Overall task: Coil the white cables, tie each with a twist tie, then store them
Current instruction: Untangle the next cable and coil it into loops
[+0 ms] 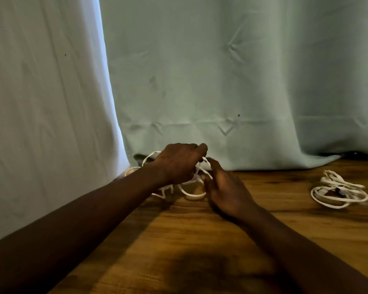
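Observation:
A loose white cable (192, 194) lies in tangled loops at the back of the wooden table (200, 240), near the curtain. My left hand (179, 162) is raised over it with fingers curled, pinching a strand of that cable. My right hand (225, 187) is just to its right, fingers fairly straight, touching the cable loops from the side. A second white cable (339, 190) sits coiled in a bundle at the right of the table, apart from both hands. No twist tie can be made out.
A pale green curtain (232, 81) hangs right behind the table and drapes onto its back edge. A white curtain (47, 102) hangs at the left. Part of the tangled cable runs under the curtain hem.

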A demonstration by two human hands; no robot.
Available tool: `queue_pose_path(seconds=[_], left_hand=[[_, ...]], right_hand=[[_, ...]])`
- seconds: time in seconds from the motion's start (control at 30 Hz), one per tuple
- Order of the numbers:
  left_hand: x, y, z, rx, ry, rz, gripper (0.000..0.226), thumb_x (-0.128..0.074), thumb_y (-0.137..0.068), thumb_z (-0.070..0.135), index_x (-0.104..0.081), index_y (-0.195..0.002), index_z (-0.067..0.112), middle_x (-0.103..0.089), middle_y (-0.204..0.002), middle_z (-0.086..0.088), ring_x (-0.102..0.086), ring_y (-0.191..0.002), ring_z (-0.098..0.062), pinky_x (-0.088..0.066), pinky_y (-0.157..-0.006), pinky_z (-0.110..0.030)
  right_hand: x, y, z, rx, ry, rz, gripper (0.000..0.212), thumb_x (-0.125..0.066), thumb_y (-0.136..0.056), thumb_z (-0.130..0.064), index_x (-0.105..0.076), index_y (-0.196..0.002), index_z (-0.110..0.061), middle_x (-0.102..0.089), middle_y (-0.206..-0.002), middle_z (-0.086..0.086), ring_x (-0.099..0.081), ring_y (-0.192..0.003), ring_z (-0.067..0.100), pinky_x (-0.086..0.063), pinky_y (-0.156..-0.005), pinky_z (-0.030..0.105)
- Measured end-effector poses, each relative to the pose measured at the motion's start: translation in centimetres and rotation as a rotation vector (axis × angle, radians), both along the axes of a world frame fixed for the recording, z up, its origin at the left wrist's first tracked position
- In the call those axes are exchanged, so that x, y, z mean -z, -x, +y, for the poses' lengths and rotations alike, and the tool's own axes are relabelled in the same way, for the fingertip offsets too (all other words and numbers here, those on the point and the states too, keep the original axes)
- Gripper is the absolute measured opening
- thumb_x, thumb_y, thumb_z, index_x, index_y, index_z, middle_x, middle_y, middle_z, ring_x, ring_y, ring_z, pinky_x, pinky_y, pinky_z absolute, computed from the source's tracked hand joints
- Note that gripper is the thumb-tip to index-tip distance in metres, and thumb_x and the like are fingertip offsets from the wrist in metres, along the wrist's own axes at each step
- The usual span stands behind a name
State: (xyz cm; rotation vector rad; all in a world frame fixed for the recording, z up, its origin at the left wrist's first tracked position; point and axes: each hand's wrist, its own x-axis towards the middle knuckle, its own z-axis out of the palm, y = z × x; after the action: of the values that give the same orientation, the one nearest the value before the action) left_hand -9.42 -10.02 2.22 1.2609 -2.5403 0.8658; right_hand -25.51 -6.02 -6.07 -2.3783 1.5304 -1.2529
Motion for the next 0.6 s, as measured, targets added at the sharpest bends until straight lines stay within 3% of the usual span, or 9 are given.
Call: queue_pose_path(seconds=[0.03, 0.07, 0.13, 0.23, 0.3, 0.4, 0.5, 0.6], left_hand=[[0.1, -0.5, -0.1, 0.017, 0.003, 0.016, 0.044, -0.068, -0.092, 0.032, -0.044, -0.127, 0.022, -0.066, -0.118, -0.001, -0.065, -0.102, -0.031, -0.038, -0.069, -0.035], [0.1, -1.3, -0.1, 0.034, -0.003, 0.039, 0.043, -0.068, -0.092, 0.034, -0.044, -0.126, 0.024, -0.068, -0.114, -0.001, -0.065, -0.099, -0.031, -0.038, -0.068, -0.035], [0.5, -3.1, -0.6, 0.079, -0.087, 0.125, 0.036, -0.066, -0.094, 0.038, -0.049, -0.123, 0.025, -0.070, -0.105, -0.001, -0.066, -0.093, -0.030, -0.046, -0.069, -0.038], [1.4, -5.2, -1.1, 0.152, -0.303, 0.375, 0.023, -0.065, -0.095, 0.045, -0.057, -0.109, 0.029, -0.069, -0.089, 0.006, -0.066, -0.083, -0.022, -0.052, -0.073, -0.039], [1.9, -6.1, -1.4, 0.173, -0.320, 0.445, 0.024, -0.060, -0.093, 0.054, -0.059, -0.101, 0.031, -0.068, -0.084, 0.009, -0.066, -0.079, -0.017, -0.051, -0.072, -0.038], [2.8, -7.4, -1.3, 0.083, -0.243, 0.277, 0.051, -0.054, -0.089, 0.074, -0.061, -0.108, 0.027, -0.067, -0.082, 0.009, -0.065, -0.076, -0.016, -0.048, -0.066, -0.035], [3.8, -9.3, -1.2, -0.032, -0.091, 0.032, 0.076, -0.041, -0.085, 0.086, -0.056, -0.129, 0.026, -0.072, -0.097, -0.004, -0.068, -0.091, -0.028, -0.045, -0.071, -0.035], [4.8, -11.6, -1.3, -0.150, -0.157, 0.094, 0.078, -0.026, -0.091, 0.085, -0.054, -0.135, 0.027, -0.071, -0.113, -0.008, -0.067, -0.105, -0.029, -0.041, -0.074, -0.035]], right_hand=[[0.0, 0.6, -0.3, -0.001, 0.017, -0.065, 0.035, -0.040, -0.106, -0.052, -0.055, -0.131, -0.032, -0.071, -0.093, -0.008, -0.067, -0.079, 0.014, -0.053, -0.070, 0.038], [-0.1, 1.1, -0.5, -0.014, 0.013, -0.167, 0.026, -0.041, -0.107, -0.047, -0.062, -0.111, -0.032, -0.068, -0.080, -0.008, -0.063, -0.069, 0.012, -0.050, -0.063, 0.038], [-0.2, 1.7, -1.0, -0.067, -0.009, -0.460, 0.026, -0.043, -0.109, -0.038, -0.061, -0.093, -0.030, -0.061, -0.064, -0.011, -0.054, -0.056, 0.010, -0.044, -0.056, 0.033], [-0.8, 1.9, -1.4, -0.096, -0.055, -0.908, 0.030, -0.041, -0.111, -0.031, -0.059, -0.089, -0.023, -0.044, -0.046, -0.009, -0.043, -0.039, 0.009, -0.043, -0.050, 0.033], [-1.3, 2.0, -1.4, -0.109, -0.108, -1.110, 0.030, -0.042, -0.112, -0.027, -0.059, -0.089, -0.018, -0.039, -0.045, -0.011, -0.040, -0.036, 0.007, -0.041, -0.046, 0.030], [-1.9, 2.6, -1.4, -0.095, -0.126, -1.339, 0.030, -0.041, -0.111, -0.022, -0.057, -0.087, -0.019, -0.039, -0.051, -0.005, -0.040, -0.039, 0.008, -0.042, -0.044, 0.027], [-2.1, 3.8, -1.6, -0.064, -0.141, -1.523, 0.028, -0.040, -0.109, -0.014, -0.056, -0.087, -0.020, -0.043, -0.048, -0.004, -0.043, -0.036, 0.009, -0.042, -0.042, 0.025], [-2.3, 4.7, -1.9, -0.019, -0.126, -1.676, 0.026, -0.042, -0.107, -0.011, -0.057, -0.087, -0.018, -0.044, -0.052, -0.003, -0.043, -0.035, 0.007, -0.044, -0.044, 0.024]])
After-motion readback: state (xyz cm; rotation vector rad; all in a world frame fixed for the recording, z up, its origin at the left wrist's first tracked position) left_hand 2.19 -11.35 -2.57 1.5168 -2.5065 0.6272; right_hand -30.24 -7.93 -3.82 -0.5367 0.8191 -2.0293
